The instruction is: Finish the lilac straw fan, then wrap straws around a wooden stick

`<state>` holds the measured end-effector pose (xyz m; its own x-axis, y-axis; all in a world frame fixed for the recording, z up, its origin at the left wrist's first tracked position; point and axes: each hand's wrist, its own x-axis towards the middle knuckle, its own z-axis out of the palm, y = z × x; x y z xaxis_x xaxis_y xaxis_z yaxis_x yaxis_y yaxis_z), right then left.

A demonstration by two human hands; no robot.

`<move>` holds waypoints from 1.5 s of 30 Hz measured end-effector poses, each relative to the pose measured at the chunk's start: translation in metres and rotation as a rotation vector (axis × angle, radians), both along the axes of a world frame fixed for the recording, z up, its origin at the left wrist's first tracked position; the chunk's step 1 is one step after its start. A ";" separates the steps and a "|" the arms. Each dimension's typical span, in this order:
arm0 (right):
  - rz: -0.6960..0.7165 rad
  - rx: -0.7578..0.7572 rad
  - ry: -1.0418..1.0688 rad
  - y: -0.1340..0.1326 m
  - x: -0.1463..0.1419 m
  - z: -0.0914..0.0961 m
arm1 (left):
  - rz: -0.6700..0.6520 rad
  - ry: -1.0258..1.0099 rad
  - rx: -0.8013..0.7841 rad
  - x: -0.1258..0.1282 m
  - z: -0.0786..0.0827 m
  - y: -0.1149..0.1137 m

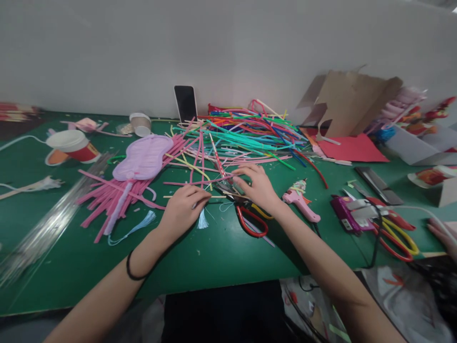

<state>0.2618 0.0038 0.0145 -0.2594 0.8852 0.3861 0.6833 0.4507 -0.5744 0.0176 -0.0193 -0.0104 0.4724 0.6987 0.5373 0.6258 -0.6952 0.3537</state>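
Observation:
My left hand [183, 208] is closed, its fingertips pinched around a thin pale stick [218, 196] that shows on both sides of the hand. A light blue tassel [203, 220] hangs or lies just below those fingertips; I cannot tell which. Curled, my right hand [259, 188] has thumb and forefinger together at the end of a long pink pipe cleaner [200, 182]. Under the right hand lie scissors [252, 223] with red and yellow handles, their blades partly hidden. A red-patterned pen-like stick [217, 156] points away behind the fingers.
A lilac padded shape [144, 155] rests on pink pipe cleaners at left. Clear rods [53, 219] lie farther left, near a paper cup [76, 145]. Many coloured pipe cleaners [257, 136] pile up behind. Rightward are a pink glue gun [302, 202], more scissors [396, 236] and another person's hand [442, 234].

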 end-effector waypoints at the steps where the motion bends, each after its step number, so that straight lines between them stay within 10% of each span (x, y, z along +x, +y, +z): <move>1: 0.048 -0.018 -0.049 -0.002 0.000 0.000 | 0.002 0.003 0.001 0.000 0.000 0.000; 11: 0.248 -0.196 -0.132 -0.006 -0.001 -0.005 | -0.016 -0.012 0.001 0.001 -0.005 0.002; 45: 0.283 -0.508 0.225 -0.009 -0.002 -0.006 | -0.034 -0.033 0.061 0.000 -0.002 0.000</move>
